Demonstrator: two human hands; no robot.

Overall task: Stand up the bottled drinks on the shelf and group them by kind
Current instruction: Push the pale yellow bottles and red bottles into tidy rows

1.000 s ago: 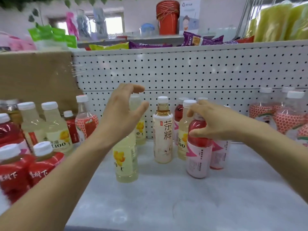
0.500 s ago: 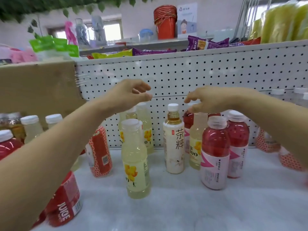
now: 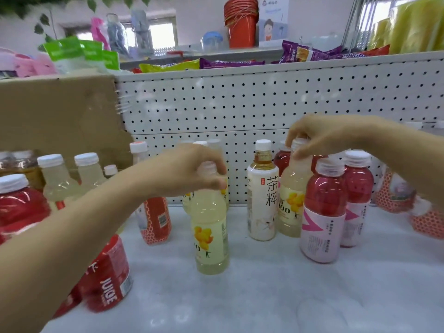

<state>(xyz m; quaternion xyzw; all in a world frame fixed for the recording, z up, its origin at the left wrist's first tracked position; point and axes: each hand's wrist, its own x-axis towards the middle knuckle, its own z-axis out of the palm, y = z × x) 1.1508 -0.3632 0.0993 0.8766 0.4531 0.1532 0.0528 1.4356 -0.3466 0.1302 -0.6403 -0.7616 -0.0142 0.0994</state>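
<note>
Upright bottles stand on the white shelf (image 3: 264, 296). My left hand (image 3: 189, 171) grips the cap of a pale yellow drink bottle (image 3: 211, 234) at centre front. My right hand (image 3: 322, 138) pinches the cap of a second pale yellow bottle (image 3: 289, 203) that stands behind two pink-labelled red drinks (image 3: 323, 212). A white tea bottle (image 3: 263, 193) stands between the two yellow ones. More yellow bottles (image 3: 57, 181) and red juice bottles (image 3: 105, 275) are grouped at the left, partly hidden by my left arm.
A white pegboard (image 3: 264, 104) backs the shelf, with cardboard (image 3: 57, 116) at its left. Red-netted bottles (image 3: 396, 195) stand at the far right and one (image 3: 156, 219) behind my left wrist. Snack bags and red cups (image 3: 241, 22) sit on the shelf above.
Both hands came down from hovering in the air onto the caps of the two pale yellow bottles. The view shifted slightly closer.
</note>
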